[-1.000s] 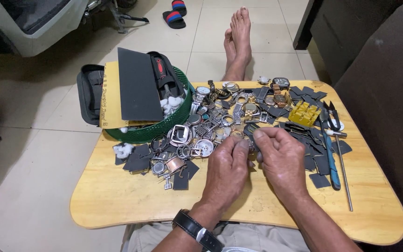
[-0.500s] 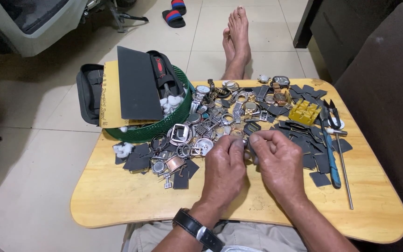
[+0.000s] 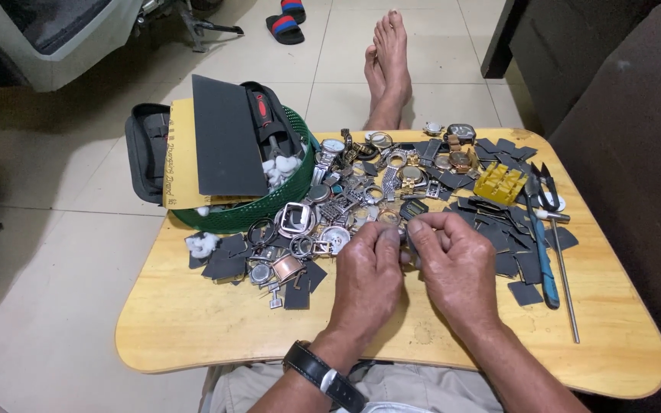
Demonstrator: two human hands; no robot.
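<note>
My left hand [image 3: 369, 279] and my right hand [image 3: 453, 264] meet over the middle of a small wooden table [image 3: 193, 321], fingertips pinched together on a small metal watch part [image 3: 405, 248] that is mostly hidden between them. A black wristwatch [image 3: 323, 375] sits on my left wrist. Just beyond the fingers lies a heap of watch cases, rings and metal bracelets [image 3: 361, 199]. Dark grey square pieces [image 3: 227, 260] lie scattered to the left and right of the heap.
A green basket [image 3: 269, 206] at the table's back left holds a dark sheet, a yellow sheet, tools and white cotton. A yellow plastic holder [image 3: 499, 183], black scissors [image 3: 548, 183], a blue-handled tool [image 3: 545, 260] and a thin metal rod [image 3: 566, 283] lie at right. My bare feet [image 3: 388, 65] rest on the tiled floor beyond.
Both hands stay pressed together at the same spot; the fingers have shifted slightly around the small part. Nothing else on the table has moved.
</note>
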